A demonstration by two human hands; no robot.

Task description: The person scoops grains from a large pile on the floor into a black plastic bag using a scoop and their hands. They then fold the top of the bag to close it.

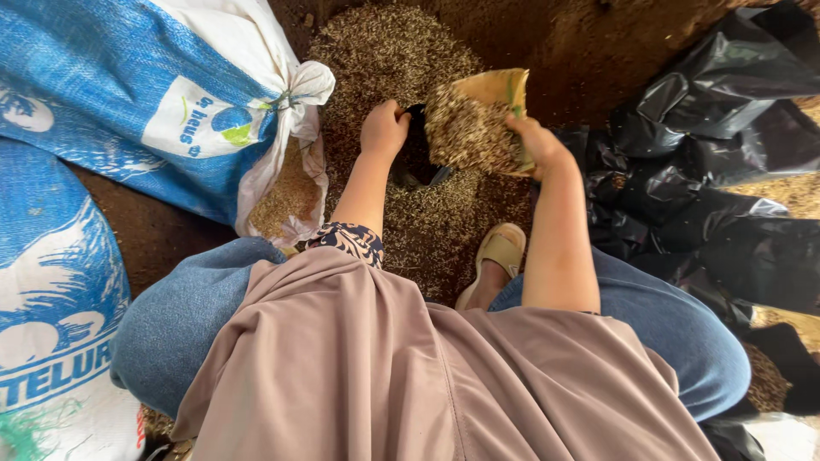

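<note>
Here your right hand [534, 137] is closed around the near edge of a flat yellow scoop [478, 119], thumb on top, and the scoop is heaped with dry husked grain and tipped toward the left so its load faces the black bag [416, 154] in front of you. Your left hand [384, 128] is curled into a fist on the rim of that bag, which holds the dark mouth open and upright just beside the scoop's lower edge; the two hands sit near each other so the gap for spilling is small. The bag stands on a broad mound of grain [384, 51], loose, pale brown and gritty, spread over the bare earth floor [615, 43]. Your sandalled foot [500, 252] rests on the near edge of the mound. To the left lies a woven blue-and-white sack [128, 94], its tied neck slumped open with grain showing; a second one [51, 299] is nearer. To the right, crumpled glossy black plastic sheeting [709, 171] covers the ground, well apart from your hands.
</note>
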